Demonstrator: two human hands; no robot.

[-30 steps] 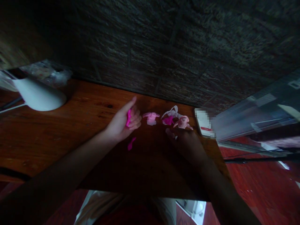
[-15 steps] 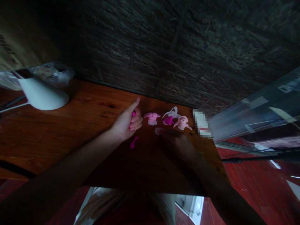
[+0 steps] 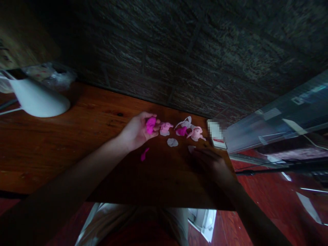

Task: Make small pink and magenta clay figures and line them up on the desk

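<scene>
My left hand (image 3: 137, 133) is curled palm-up around a bright magenta lump (image 3: 150, 125) that looks like modelling clay. Off to the right, my right hand (image 3: 215, 165) is in shadow, its fingertips pinched at a thin pale piece (image 3: 191, 149) close to the tabletop. A round whitish disc (image 3: 172, 142) lies between the two hands. Just beyond the left fingers stands a small pink figure (image 3: 166, 127) on a pale base. Farther right are a darker magenta piece (image 3: 181, 131) and a light pink figure (image 3: 196, 133). A narrow magenta scrap (image 3: 144, 154) lies below my left hand.
The wooden table (image 3: 102, 109) meets a dark brick-patterned wall (image 3: 166, 61). A white cone-shaped lamp (image 3: 42, 100) stands at the left near crumpled clear plastic (image 3: 60, 77). A partly pixelated phone-like slab (image 3: 217, 135) lies by the right edge, beside a glassy panel (image 3: 276, 112).
My left hand has turned and opened somewhat, exposing the magenta lump. My right hand has moved right from the round disc, with a pale piece now at its fingertips.
</scene>
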